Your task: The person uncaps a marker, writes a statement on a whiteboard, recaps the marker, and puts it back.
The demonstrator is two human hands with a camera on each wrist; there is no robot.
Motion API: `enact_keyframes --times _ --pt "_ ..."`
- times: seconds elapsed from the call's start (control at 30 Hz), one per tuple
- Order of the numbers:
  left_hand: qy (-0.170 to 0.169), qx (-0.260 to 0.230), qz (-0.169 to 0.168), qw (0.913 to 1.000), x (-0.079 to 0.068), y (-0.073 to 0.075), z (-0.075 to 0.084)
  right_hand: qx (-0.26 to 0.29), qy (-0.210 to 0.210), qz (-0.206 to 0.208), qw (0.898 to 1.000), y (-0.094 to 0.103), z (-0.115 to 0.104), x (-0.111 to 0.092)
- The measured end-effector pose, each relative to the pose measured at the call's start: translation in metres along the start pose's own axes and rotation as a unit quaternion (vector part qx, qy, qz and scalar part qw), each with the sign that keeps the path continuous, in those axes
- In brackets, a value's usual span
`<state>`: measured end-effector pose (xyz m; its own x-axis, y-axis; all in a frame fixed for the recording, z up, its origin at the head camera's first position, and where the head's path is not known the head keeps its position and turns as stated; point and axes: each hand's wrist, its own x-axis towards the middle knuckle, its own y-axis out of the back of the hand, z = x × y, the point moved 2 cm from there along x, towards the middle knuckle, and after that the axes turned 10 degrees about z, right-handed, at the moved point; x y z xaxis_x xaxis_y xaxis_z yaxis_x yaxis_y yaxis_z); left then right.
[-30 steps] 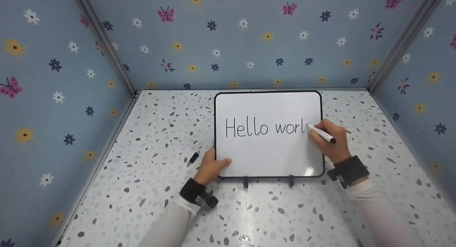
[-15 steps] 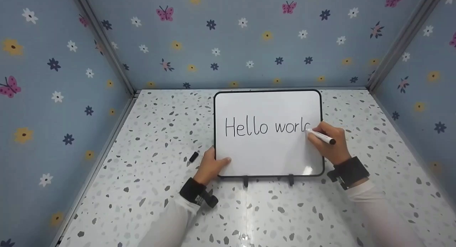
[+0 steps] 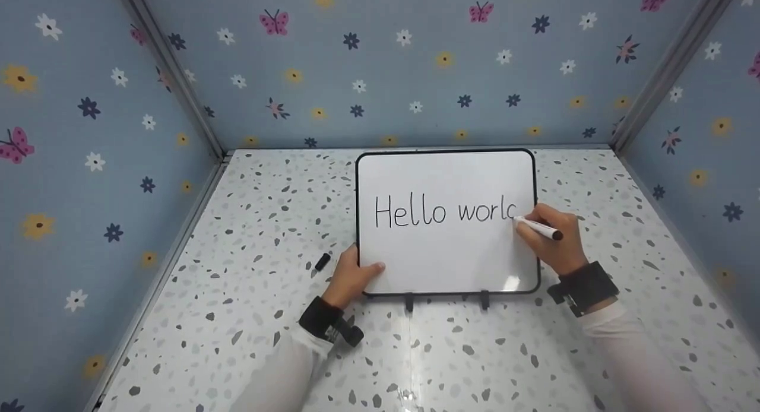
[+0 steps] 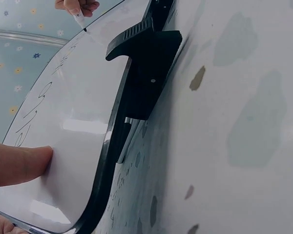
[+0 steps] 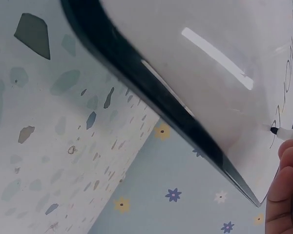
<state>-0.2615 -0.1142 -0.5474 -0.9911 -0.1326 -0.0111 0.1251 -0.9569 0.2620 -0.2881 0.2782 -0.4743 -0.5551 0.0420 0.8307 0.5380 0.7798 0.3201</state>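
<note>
A black-framed whiteboard stands propped on the table, with "Hello worl" and part of a further round letter in thin black strokes. My left hand grips its lower left edge, thumb on the white face and fingers behind the frame. At the right edge my right hand pinches a white marker with a dark end. In the right wrist view the black tip of the marker is right at the last letter. The black marker cap lies on the table left of my left hand.
Two black feet, one of them a stand clip in the left wrist view, hold the board's bottom edge. The speckled table is bordered by blue flowered walls at the back and both sides.
My right hand with the marker has moved slightly down and then right, and a round stroke has appeared after the "l". My left hand keeps its grip on the board.
</note>
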Motion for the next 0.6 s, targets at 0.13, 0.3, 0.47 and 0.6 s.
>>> enact_keyframes --times 0.13,0.3,0.47,0.6 --pt "0.001 0.003 0.001 1.0000 0.001 0.000 0.000 -0.004 -0.002 0.002 1.000 0.001 0.000 0.002" --pt "-0.003 -0.002 0.002 1.0000 0.002 0.001 0.000 -0.011 0.008 0.010 1.000 0.001 -0.002 0.005" --pt "-0.005 -0.011 0.000 0.9999 0.001 0.001 -0.001 -0.013 0.000 0.033 0.999 0.002 -0.003 0.009" --pt "-0.004 -0.012 0.000 0.9999 0.002 0.000 -0.002 -0.013 -0.031 0.040 0.999 0.002 0.000 0.010"
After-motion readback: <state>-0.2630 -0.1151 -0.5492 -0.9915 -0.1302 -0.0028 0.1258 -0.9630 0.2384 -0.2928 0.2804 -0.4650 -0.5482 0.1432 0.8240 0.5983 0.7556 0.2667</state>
